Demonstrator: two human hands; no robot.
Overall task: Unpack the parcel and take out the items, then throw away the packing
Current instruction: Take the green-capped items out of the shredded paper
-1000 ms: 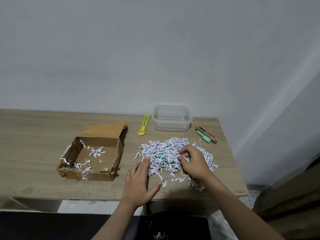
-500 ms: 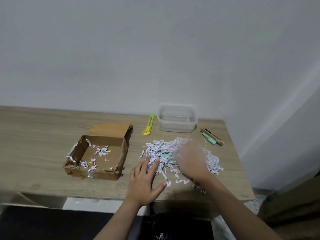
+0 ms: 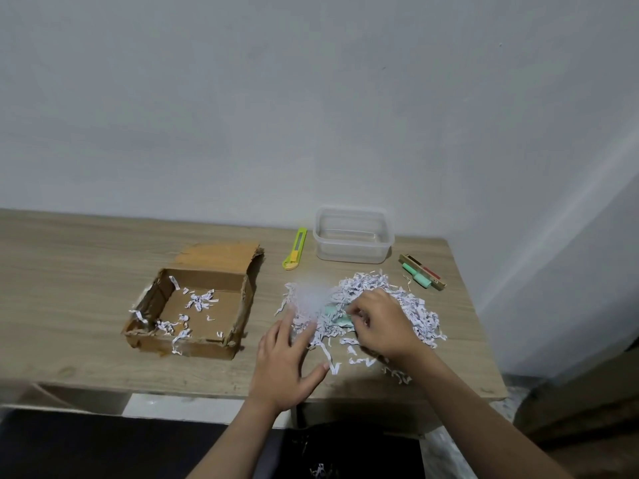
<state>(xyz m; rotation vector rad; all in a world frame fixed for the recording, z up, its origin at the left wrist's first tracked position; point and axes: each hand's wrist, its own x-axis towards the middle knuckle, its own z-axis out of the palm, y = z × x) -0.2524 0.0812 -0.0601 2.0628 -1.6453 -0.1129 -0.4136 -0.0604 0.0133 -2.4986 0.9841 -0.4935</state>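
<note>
The right hand pinches a small mint-green item in the heap of white shredded paper. The left hand rests flat, fingers spread, at the heap's left edge. The open brown cardboard box lies left of the heap.

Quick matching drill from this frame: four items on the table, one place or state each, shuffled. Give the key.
Things:
1. box
2. cutter
3. tub
4. right hand

Places or states:
A. clear, by the wall, nothing visible inside
B. on the shred pile, at a green item
C. open, a few shreds inside
D. yellow-green, between box and tub

Pairs: 1-C, 2-D, 3-A, 4-B
</note>
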